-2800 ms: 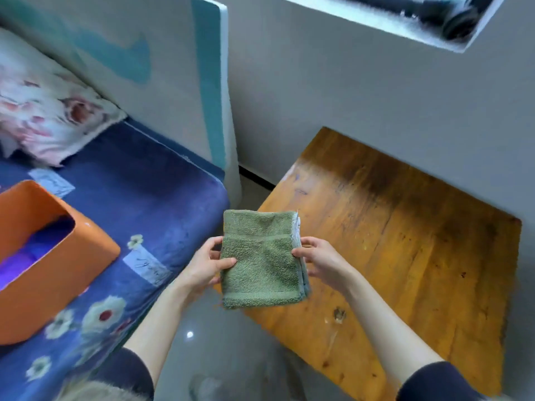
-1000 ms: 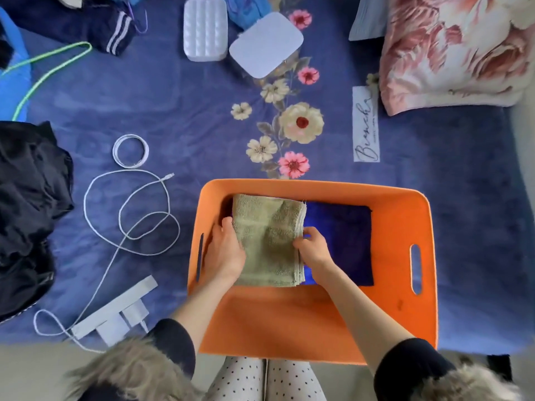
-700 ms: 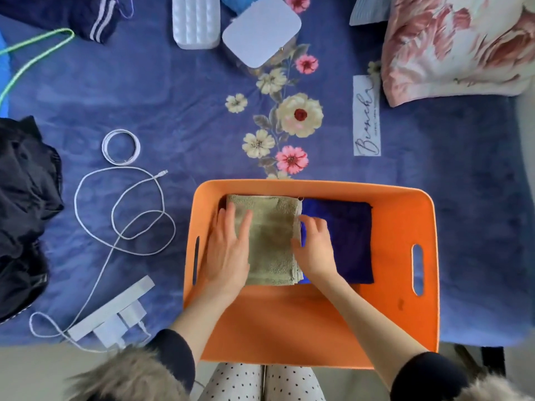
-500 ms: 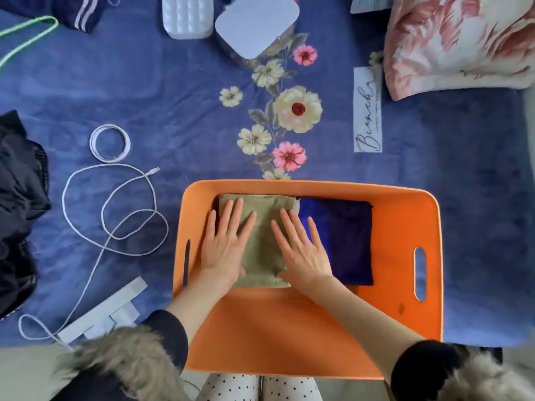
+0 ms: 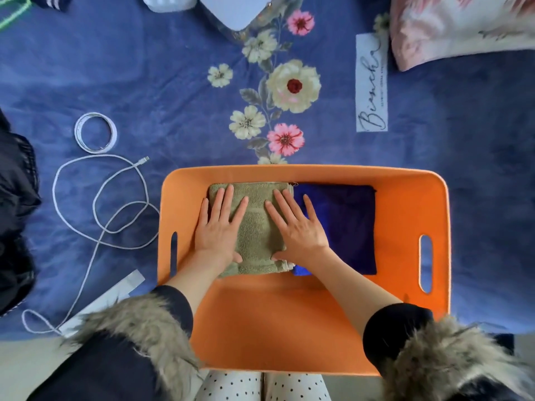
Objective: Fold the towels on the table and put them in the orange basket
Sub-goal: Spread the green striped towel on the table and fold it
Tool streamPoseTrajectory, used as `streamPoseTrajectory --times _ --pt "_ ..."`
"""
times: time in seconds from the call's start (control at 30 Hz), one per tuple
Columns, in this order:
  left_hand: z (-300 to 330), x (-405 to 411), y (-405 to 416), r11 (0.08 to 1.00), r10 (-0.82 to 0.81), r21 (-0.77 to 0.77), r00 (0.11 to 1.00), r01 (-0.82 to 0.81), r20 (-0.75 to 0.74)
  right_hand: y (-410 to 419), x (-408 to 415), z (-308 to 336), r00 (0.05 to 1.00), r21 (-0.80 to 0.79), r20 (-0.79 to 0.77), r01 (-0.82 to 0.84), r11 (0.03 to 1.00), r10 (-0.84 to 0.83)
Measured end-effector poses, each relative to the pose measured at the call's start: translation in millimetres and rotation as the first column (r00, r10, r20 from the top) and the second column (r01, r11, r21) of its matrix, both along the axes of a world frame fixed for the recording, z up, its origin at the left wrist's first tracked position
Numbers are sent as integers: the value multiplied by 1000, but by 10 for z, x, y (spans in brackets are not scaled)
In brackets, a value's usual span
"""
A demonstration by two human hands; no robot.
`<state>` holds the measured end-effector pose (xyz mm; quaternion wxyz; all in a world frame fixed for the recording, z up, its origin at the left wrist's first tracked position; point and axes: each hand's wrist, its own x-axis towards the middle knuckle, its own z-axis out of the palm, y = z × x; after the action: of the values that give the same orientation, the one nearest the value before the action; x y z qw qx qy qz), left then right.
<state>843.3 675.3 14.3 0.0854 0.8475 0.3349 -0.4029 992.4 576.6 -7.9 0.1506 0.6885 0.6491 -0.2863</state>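
Note:
The orange basket [image 5: 405, 204] sits on a blue bed cover, seen from straight above. A folded green towel [image 5: 256, 227] lies flat in its left half. Beside it on the right lies a folded dark blue towel [image 5: 344, 227]. My left hand [image 5: 218, 227] rests flat on the green towel's left side, fingers spread. My right hand [image 5: 298, 225] lies flat on the green towel's right edge, its outer fingers reaching over the dark blue towel. Neither hand grips anything.
A white cable [image 5: 98, 218] loops on the bed cover left of the basket, with a white ring [image 5: 95, 132] above it. Dark clothing [image 5: 14, 221] lies at the far left. A floral pillow [image 5: 463, 21] sits at the top right, white boxes [image 5: 231, 7] at the top.
I carried the green towel from the wooden table to the basket and laid it down. Both hands let go of its edges and now lie flat on top of it.

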Motion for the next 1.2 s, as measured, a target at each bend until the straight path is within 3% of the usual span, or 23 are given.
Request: streamPoseTrajectory --times 0.13,0.3,0.47,0.6,0.77,0.9,1.2 --pt "297 0 -28 996 63 -76 992 -55 107 -73 80 329 986 -9 -131 102 995 -102" --pt "834 17 -247 992 89 -113 958 -60 272 -343 162 926 929 9 -137 348 938 -343" --pt "1443 163 -597 996 84 -73 827 -52 556 -778 125 1643 768 133 -134 640 757 -626" --pt "1795 325 -803 988 12 -121 751 91 660 -1265 58 2144 623 251 -74 767 590 -779" --pt "2142 512 -988 918 -204 -88 651 387 731 -1972 -290 2578 318 378 -25 881 286 -948" --pt "2388 552 -1320 814 -367 -23 544 581 755 -2452 -807 2756 55 420 -90 907 12 -994" --pt "2811 214 -2782 347 -589 55 172 936 789 -3467 -2408 3005 -500 517 -98 713 -473 -861"
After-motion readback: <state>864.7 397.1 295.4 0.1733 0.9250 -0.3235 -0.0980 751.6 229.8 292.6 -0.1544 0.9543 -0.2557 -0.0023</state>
